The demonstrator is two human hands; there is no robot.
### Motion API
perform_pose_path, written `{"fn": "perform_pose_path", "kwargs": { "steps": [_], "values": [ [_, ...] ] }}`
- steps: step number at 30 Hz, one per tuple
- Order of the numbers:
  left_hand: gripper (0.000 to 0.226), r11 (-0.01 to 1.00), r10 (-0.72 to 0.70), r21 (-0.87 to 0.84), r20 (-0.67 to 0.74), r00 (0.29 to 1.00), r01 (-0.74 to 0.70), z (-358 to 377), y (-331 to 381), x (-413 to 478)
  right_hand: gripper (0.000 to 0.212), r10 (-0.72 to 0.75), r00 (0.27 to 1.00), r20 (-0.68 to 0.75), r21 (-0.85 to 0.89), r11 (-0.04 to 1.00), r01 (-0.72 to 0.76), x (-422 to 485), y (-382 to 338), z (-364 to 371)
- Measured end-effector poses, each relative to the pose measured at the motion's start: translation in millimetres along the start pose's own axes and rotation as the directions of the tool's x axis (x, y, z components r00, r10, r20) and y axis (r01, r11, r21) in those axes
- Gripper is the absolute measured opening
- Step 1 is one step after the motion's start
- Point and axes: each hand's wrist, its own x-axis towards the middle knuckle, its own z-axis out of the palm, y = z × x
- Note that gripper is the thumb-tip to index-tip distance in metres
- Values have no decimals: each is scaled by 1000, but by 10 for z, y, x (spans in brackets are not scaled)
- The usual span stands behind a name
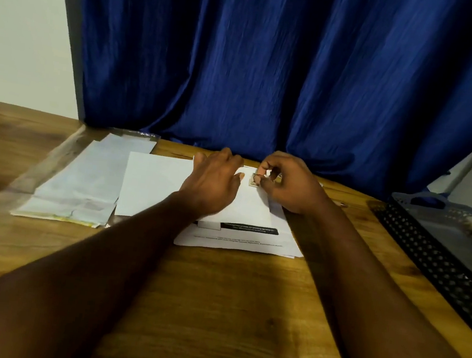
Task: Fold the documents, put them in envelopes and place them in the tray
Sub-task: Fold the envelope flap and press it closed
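- On the bench (215,294), atop the documents (239,242), lies the envelope (250,210). My left hand (213,182) presses it flat with straight fingers. My right hand (290,185) pinches a small square, a stamp (254,180) I think, at its far right corner.
- Risk: the stamp could go on crooked or overhang the edge if the envelope slides on the smooth sheets below. Only my left hand's pressure pins it.
- Risk: my right forearm lies close by the documents' right edge, so a careless pull back could fan the stack.
- Risk: I cannot tell whether the envelope is filled or sealed. Stamping an empty one would waste it.
- Count: two hands, one envelope under them, one stamp, one stack of documents (sheets not countable), one white sheet (152,184) to the left, one wrapped pack (87,179) beyond that, and one tray (426,253) at the right, well apart.
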Motion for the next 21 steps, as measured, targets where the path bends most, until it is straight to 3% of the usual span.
{"fn": "perform_pose_path", "kwargs": {
  "steps": [12, 21],
  "values": [
    [38, 999, 42, 6, -106, 993, -42, -27, -6, -9, 7, 6, 1000, 28, -2, 1000, -6, -28, -34, -62],
    [44, 999, 52, -1, -109, 993, -53, -30, 0, -32, 5, 46, 999, 30, -9, 999, -45, -24, -85, -59]
  ]
}}
